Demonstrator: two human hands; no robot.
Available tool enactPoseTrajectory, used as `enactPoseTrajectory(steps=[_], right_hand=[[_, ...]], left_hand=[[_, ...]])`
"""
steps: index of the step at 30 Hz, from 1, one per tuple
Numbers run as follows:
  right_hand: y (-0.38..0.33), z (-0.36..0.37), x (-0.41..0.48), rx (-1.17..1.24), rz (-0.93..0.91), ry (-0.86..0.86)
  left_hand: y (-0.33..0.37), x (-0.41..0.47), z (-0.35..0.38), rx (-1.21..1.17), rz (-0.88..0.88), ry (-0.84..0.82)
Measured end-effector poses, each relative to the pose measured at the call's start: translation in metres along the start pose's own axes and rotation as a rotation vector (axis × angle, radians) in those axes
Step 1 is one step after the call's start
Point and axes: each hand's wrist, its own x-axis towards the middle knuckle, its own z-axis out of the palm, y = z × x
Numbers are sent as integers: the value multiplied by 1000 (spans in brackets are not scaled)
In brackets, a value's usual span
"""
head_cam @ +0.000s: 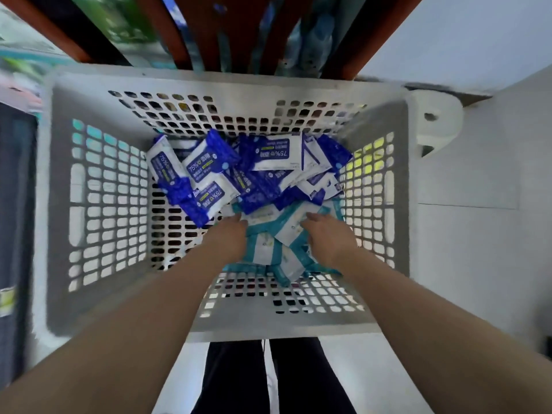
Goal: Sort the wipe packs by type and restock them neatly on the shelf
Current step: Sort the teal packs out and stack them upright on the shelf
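A white perforated basket (98, 204) holds two kinds of wipe packs. Several dark blue and white packs marked 75% (209, 165) lie across the far half. Several teal and white packs (268, 249) lie heaped in the near half. My left hand (228, 234) reaches down onto the left side of the teal heap, fingers spread on the packs. My right hand (328, 237) rests on the right side of the same heap, fingers laid over a teal pack. I cannot tell whether either hand has closed around a pack.
Beyond the basket stands a shelf unit with orange-red uprights (167, 31), stocked with blurred green and blue goods. A white wall and a white bracket (433, 121) are at the right. My dark trouser legs (268, 377) show below the basket.
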Motion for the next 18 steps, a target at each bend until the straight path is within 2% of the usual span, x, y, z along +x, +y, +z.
enactPoseTrajectory(steps=[9,11,14,18], right_hand=[[14,7,36,-159,-89,-84],[13,4,42,-158,-76,-120],[14,-2,50,-165,-59,-183],[9,-8,55,-239,-69,-56]], left_hand=[[12,24,18,-50,-104,123],[14,27,15,-39,-127,100],[19,30,23,-143,-175,45],[21,30,19,-133,-188,137]])
